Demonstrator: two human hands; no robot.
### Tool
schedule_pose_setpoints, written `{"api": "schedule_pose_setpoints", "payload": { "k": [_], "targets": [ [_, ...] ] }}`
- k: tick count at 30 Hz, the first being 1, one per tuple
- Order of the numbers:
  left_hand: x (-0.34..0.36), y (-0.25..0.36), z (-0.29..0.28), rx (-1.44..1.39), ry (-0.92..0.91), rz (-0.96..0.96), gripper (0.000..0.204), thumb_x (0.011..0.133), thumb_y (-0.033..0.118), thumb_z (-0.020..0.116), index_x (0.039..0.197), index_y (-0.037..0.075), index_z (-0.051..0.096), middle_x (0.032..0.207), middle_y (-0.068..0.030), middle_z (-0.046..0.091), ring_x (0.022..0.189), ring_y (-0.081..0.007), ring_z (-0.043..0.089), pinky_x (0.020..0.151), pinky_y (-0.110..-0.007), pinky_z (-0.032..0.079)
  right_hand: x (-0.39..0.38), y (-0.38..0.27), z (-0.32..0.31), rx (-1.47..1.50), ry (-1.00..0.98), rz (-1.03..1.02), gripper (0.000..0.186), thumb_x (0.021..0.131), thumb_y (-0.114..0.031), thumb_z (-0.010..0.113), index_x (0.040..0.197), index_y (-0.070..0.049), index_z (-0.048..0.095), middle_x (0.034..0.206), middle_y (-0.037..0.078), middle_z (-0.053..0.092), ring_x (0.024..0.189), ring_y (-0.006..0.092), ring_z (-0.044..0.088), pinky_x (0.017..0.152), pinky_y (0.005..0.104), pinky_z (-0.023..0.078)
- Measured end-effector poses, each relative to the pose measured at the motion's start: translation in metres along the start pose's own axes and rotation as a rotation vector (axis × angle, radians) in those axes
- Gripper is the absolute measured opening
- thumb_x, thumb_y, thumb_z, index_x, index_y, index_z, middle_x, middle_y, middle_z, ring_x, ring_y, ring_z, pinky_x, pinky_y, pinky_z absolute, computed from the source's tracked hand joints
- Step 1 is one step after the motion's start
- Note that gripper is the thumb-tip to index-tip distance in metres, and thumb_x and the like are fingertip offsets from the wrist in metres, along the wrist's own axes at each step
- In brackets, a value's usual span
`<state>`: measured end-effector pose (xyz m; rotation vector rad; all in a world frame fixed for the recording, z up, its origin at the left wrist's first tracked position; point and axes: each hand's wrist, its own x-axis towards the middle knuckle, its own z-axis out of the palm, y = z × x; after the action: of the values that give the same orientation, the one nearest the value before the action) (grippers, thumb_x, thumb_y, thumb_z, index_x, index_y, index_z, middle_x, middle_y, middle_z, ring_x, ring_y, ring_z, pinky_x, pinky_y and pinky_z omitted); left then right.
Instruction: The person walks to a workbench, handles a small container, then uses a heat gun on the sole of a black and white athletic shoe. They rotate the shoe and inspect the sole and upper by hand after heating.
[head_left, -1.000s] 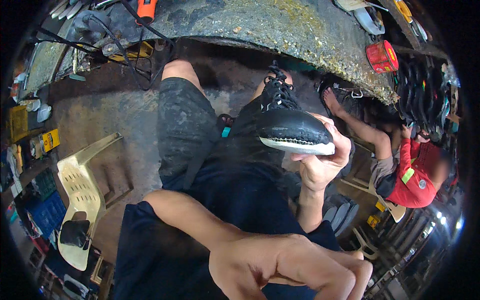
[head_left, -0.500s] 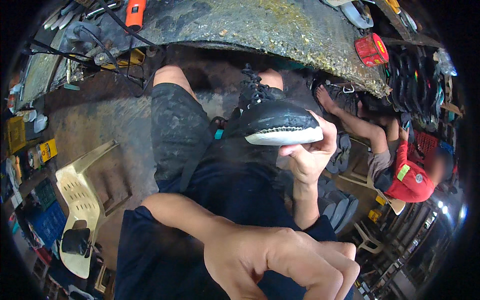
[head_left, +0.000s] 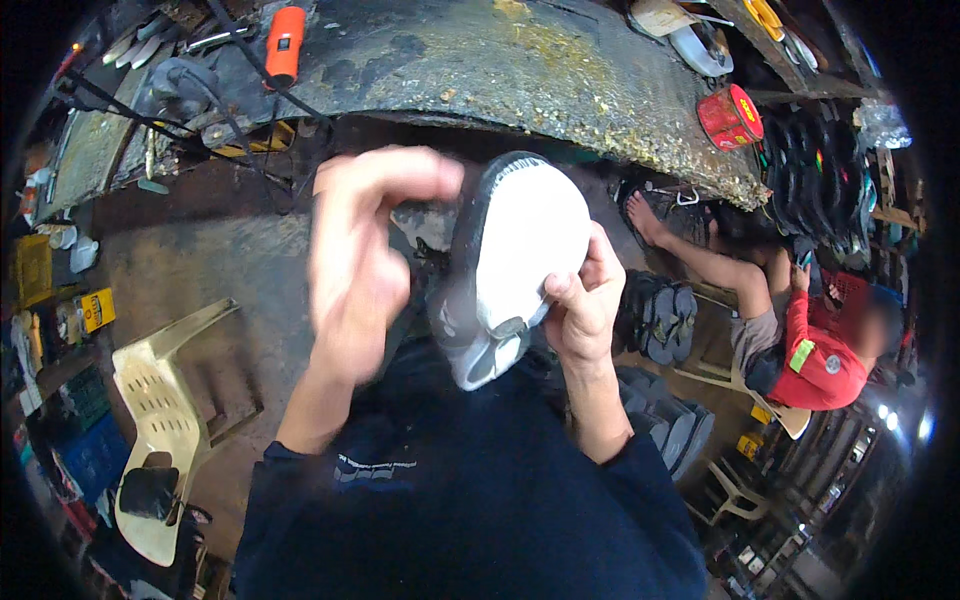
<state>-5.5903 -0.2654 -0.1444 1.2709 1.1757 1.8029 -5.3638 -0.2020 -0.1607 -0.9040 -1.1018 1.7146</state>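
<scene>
My right hand (head_left: 585, 305) grips a black shoe (head_left: 462, 250) from its right side, with the thumb pressed on the white sole (head_left: 535, 225). The sole faces up toward me, its broad end pointing at the bench and its narrower end at my shirt. Small notches or stitches line the black rim at the far end. My left hand (head_left: 360, 240) is raised just left of the shoe and smeared by motion. Its fingers bend toward the shoe, with a gap between them and the thumb; nothing shows in it.
Ahead stands a worn workbench (head_left: 430, 80) with an orange tool (head_left: 285, 45) and a red can (head_left: 730, 117). A cream plastic chair (head_left: 160, 400) is on the left. To the right, a seated person in red (head_left: 825, 365) sits past several dark sandals (head_left: 660, 320).
The shoe has turned from side-on to sole-up, its narrow end now nearer my chest. My left hand has swung from low in front of me up to the shoe's left side.
</scene>
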Motion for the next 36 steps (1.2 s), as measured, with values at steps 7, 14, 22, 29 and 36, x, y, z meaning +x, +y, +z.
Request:
{"api": "schedule_pose_setpoints", "payload": {
  "k": [7,14,22,29,36],
  "targets": [
    [-0.061,-0.074,0.005,-0.597,-0.234,-0.597,0.103,0.098,0.078,0.049,0.162,-0.002,0.031,0.163,-0.0163,0.041,0.151,-0.0282,0.04,0.125,-0.044,0.03,-0.003,-0.002,0.03,-0.25,0.019,0.104,0.045,0.088,-0.004,0.083,0.128,0.005,0.064,0.111,0.008,0.075,0.101,0.0129,0.07,0.091,0.0281,0.055],
    [-0.078,-0.095,0.008,-0.705,-0.148,-0.613,0.101,0.099,0.08,0.044,0.158,-0.003,0.039,0.154,-0.0159,0.053,0.14,-0.0277,0.054,0.118,-0.043,0.042,0.0,-0.003,0.027,-0.287,-0.064,0.146,0.045,0.099,-0.01,0.073,0.14,0.006,0.062,0.123,0.01,0.074,0.112,0.014,0.068,0.098,0.0288,0.052],
    [-0.066,-0.079,0.011,-0.669,-0.091,-0.572,0.106,0.097,0.082,0.044,0.158,-0.003,0.038,0.155,-0.0186,0.052,0.141,-0.0304,0.054,0.118,-0.044,0.043,0.008,-0.011,0.014,-0.379,-0.195,0.121,0.043,0.107,-0.016,0.063,0.146,0.003,0.06,0.133,0.012,0.071,0.12,0.015,0.064,0.105,0.0305,0.049],
    [-0.048,-0.074,0.002,-0.612,0.135,-0.546,0.1,0.101,0.08,0.035,0.158,-0.003,0.038,0.151,-0.0193,0.055,0.136,-0.0313,0.058,0.113,-0.045,0.049,0.013,-0.02,0.003,-0.403,0.011,-0.022,0.03,0.108,-0.02,0.059,0.087,0.0,0.066,0.092,0.01,0.072,0.081,0.0137,0.065,0.078,0.0285,0.05],
    [-0.034,-0.062,-0.004,-0.582,0.203,-0.539,0.098,0.104,0.079,0.023,0.155,-0.002,0.04,0.145,-0.0205,0.06,0.13,-0.0322,0.064,0.108,-0.045,0.054,0.0,-0.007,0.014,-0.216,-0.208,-0.052,0.025,0.101,-0.017,0.066,0.118,0.002,0.062,0.112,0.014,0.069,0.094,0.0185,0.066,0.086,0.0319,0.053]
  ]
}}
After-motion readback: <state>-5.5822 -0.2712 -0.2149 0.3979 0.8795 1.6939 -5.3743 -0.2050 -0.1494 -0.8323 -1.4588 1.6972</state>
